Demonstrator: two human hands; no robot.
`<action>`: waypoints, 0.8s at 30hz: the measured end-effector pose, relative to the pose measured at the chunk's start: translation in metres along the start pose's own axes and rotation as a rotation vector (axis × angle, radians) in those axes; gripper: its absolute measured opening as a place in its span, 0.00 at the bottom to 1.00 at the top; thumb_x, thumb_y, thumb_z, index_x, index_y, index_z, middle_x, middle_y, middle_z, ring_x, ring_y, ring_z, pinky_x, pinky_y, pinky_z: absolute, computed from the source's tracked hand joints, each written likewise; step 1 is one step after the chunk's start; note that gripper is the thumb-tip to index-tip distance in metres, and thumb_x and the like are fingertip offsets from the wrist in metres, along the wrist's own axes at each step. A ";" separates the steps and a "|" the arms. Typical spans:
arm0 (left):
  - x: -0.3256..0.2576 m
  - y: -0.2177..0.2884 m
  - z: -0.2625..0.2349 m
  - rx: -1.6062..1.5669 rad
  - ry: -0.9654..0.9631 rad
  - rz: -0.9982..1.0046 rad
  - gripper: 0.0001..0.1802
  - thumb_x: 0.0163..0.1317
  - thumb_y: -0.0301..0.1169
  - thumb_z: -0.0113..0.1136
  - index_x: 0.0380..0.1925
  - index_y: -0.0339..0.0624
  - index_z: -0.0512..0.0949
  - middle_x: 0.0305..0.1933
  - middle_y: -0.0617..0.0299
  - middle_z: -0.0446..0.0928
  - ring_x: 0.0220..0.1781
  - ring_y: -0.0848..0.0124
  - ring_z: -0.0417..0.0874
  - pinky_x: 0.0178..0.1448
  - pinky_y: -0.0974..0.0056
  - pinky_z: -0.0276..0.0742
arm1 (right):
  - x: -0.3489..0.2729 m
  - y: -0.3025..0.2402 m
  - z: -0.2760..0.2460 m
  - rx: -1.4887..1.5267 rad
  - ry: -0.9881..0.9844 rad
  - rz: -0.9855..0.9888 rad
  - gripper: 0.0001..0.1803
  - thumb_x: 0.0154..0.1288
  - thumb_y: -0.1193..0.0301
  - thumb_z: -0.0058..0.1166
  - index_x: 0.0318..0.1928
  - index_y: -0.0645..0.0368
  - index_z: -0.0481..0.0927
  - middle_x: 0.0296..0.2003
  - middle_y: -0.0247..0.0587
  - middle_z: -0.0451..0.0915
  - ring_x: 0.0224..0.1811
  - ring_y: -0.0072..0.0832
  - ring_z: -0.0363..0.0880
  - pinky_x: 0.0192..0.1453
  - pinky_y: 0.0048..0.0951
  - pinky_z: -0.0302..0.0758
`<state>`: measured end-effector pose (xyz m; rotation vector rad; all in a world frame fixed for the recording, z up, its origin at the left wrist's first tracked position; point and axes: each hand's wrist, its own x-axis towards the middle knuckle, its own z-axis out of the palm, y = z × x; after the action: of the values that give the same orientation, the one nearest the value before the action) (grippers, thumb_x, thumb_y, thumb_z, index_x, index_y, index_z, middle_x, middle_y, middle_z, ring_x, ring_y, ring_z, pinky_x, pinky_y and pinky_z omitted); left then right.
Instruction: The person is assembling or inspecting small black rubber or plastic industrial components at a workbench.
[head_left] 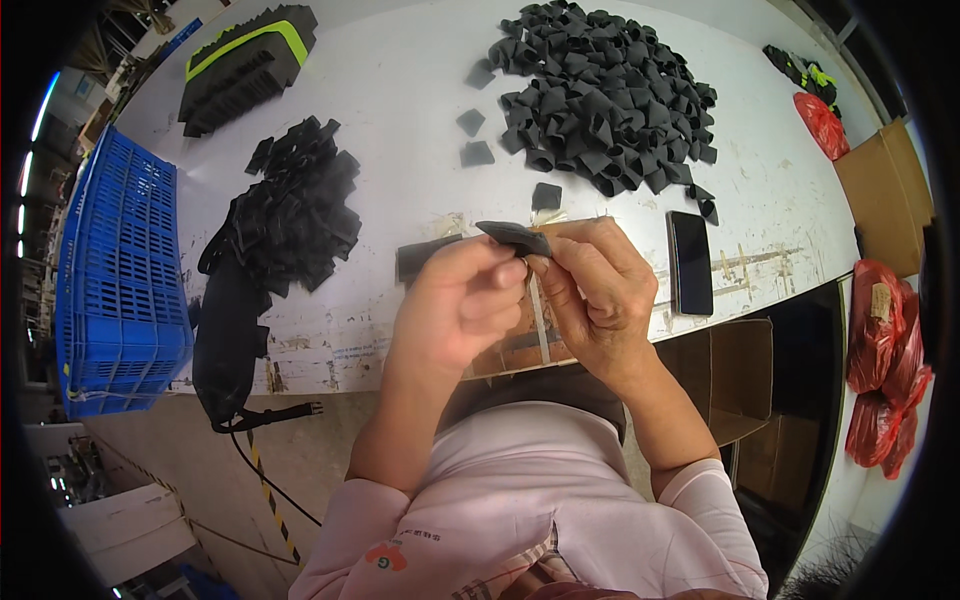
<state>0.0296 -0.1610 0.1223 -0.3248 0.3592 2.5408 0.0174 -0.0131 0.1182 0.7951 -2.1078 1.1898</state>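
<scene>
Both my hands meet above the front edge of the white table, pinching one small dark grey fabric piece (515,236) between them. My left hand (465,305) has its fingers curled under the piece's left part. My right hand (603,285) grips the other end between thumb and fingers. On the table just left of my left hand lies a flat dark strip (418,258), partly covered by that hand. Another small dark square piece (547,196) rests just beyond my fingers. A large heap of folded dark grey fabric pieces (610,100) spreads at the far middle.
A pile of black strips (295,215) lies at left beside a blue plastic crate (125,270). Behind it stands a dark stack with a lime band (250,62). A phone (690,262) lies at right. Red bags (885,350) and a cardboard box (880,195) are farther right.
</scene>
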 end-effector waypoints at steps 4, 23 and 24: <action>-0.002 -0.004 -0.017 -0.547 -0.410 -0.260 0.13 0.63 0.26 0.34 0.27 0.28 0.66 0.16 0.63 0.65 0.07 0.82 0.57 0.07 0.77 0.49 | -0.004 0.005 0.007 0.034 0.064 -0.054 0.07 0.44 0.82 0.58 0.27 0.63 0.76 0.19 0.37 0.70 0.19 0.29 0.65 0.20 0.27 0.62; 0.009 -0.008 -0.122 2.334 0.364 1.017 0.07 0.45 0.15 0.54 0.26 0.33 0.73 0.34 0.53 0.69 0.36 0.57 0.71 0.40 0.59 0.69 | -0.075 0.007 0.012 0.434 -0.328 0.777 0.17 0.62 0.64 0.50 0.24 0.67 0.76 0.18 0.41 0.74 0.21 0.21 0.71 0.24 0.24 0.67; 0.005 -0.007 -0.119 2.310 0.342 1.044 0.08 0.43 0.15 0.53 0.26 0.32 0.72 0.35 0.53 0.69 0.37 0.57 0.71 0.40 0.60 0.69 | -0.080 0.009 0.020 0.455 -0.395 0.875 0.19 0.62 0.63 0.49 0.23 0.67 0.76 0.17 0.42 0.74 0.20 0.22 0.72 0.24 0.25 0.68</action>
<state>0.0479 -0.1911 0.0084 0.4840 3.4006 0.8998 0.0593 -0.0098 0.0463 0.2598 -2.6592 2.1637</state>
